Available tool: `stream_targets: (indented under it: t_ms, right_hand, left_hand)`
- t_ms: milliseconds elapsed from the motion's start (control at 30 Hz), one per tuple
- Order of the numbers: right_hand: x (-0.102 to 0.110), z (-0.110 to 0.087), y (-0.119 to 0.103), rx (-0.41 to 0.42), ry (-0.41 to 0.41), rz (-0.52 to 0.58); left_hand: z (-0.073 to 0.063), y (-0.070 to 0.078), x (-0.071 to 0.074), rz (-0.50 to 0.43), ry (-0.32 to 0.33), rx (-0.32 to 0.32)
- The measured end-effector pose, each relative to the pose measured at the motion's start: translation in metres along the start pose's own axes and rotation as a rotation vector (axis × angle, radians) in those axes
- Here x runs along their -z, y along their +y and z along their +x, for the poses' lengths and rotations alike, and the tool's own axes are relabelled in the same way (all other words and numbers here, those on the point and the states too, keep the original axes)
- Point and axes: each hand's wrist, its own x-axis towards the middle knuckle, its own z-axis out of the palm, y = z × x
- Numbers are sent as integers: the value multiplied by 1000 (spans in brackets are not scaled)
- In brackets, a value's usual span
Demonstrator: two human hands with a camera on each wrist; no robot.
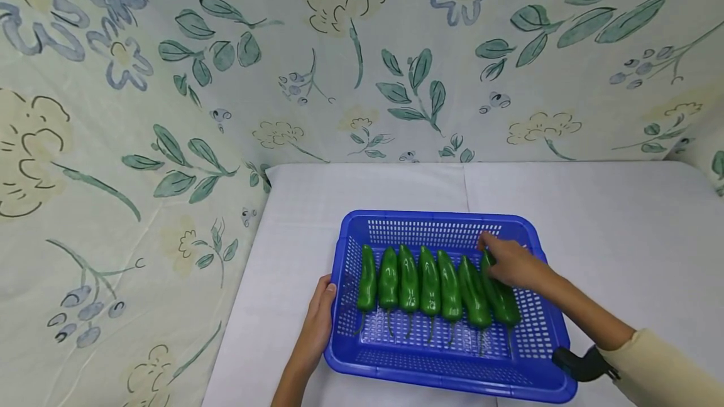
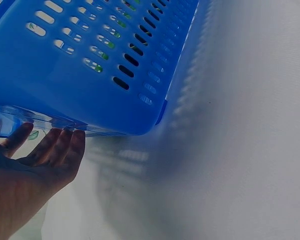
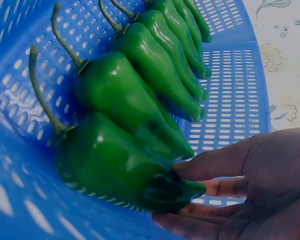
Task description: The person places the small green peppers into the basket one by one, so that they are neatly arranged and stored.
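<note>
A blue plastic basket [image 1: 435,375] with slotted walls holds several glossy green peppers [image 1: 428,281] side by side in a row, stems toward the near side. My right hand [image 1: 511,262] reaches over the basket and pinches the tip of the rightmost pepper [image 1: 503,300]. In the right wrist view the thumb [image 3: 210,162] lies over that tip and the other fingers come from below. Fairly straight fingers of my left hand [image 1: 317,325] touch the basket's left side. The left wrist view shows those fingertips [image 2: 78,140] against the wall near a corner.
The basket stands on a table covered with white cloth [image 1: 633,225]. A curtain-like fabric [image 1: 362,93] with flowers and leaves hangs behind the table and along its left. A black strap piece [image 1: 582,364] sits at the right wrist beside a cream sleeve [image 1: 662,363].
</note>
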Motion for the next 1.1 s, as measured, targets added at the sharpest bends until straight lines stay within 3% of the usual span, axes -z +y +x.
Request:
stream_targets:
  t_ms: [333, 600, 833, 1100]
  right_hand:
    - [-3, -1, -3, 27, 12, -95]
    - [4, -4, -9, 24, -2, -103]
    - [12, -7, -19, 77, 22, -77]
    - [24, -15, -26, 125, 140, -97]
  left_hand:
    - [-1, -2, 0, 1, 3, 14]
    - [1, -1, 0, -2, 5, -5]
    - [0, 1, 1, 24, 3, -15]
    - [-1, 11, 4, 153, 81, -159]
